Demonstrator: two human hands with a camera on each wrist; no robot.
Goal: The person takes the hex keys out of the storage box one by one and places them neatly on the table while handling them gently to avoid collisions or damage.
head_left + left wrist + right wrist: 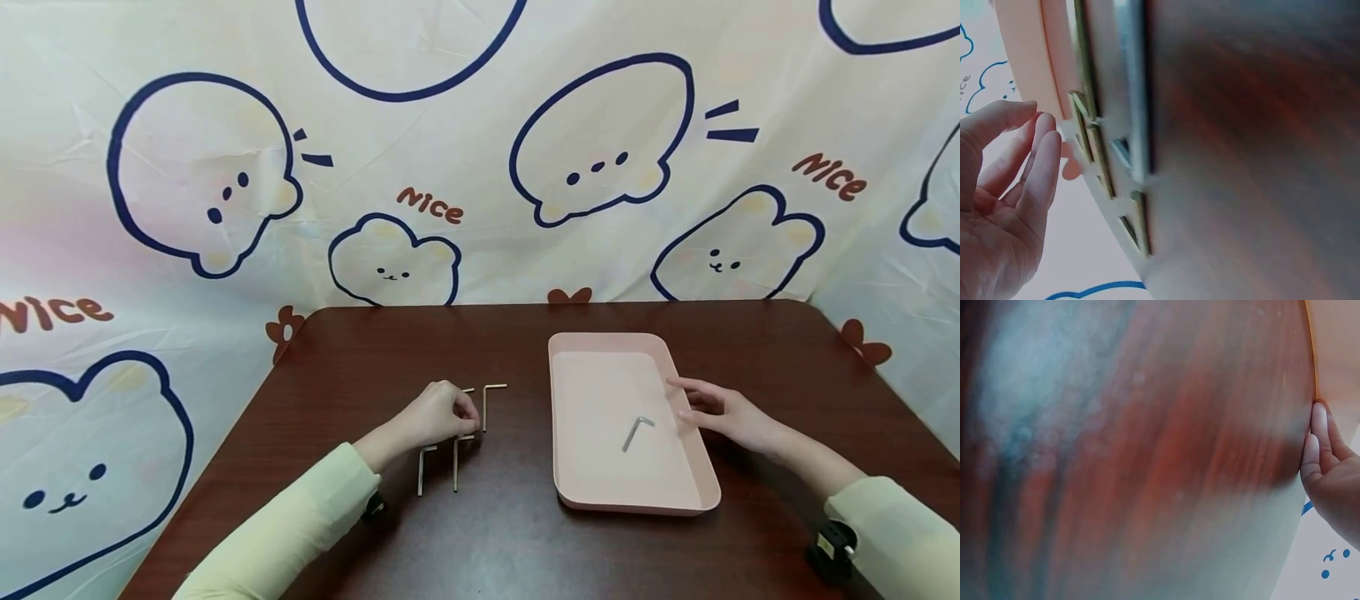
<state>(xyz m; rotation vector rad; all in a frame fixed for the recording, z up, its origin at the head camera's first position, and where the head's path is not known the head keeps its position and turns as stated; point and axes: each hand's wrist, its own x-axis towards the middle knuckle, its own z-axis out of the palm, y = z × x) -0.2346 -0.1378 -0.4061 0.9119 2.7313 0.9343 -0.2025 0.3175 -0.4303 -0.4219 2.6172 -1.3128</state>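
Note:
My left hand (441, 414) hovers over a group of L-shaped hex keys on the table, thumb and fingertips close together. In the left wrist view nothing shows between those fingers (1047, 150). A silver hex key (421, 473) and a brass one (455, 467) lie on the near side of this hand. Another brass hex key (485, 408) lies just beyond its fingertips, and one more is mostly hidden behind the hand. My right hand (738, 421) touches the right side of a pink tray (600, 498) with extended fingers. One silver hex key (636, 432) lies inside the tray.
The dark brown wooden table (495, 542) reaches back to a cartoon-printed cloth (480, 150) hanging behind and at the sides. A small black device (831, 550) is strapped at the right wrist, another (373, 506) at the left.

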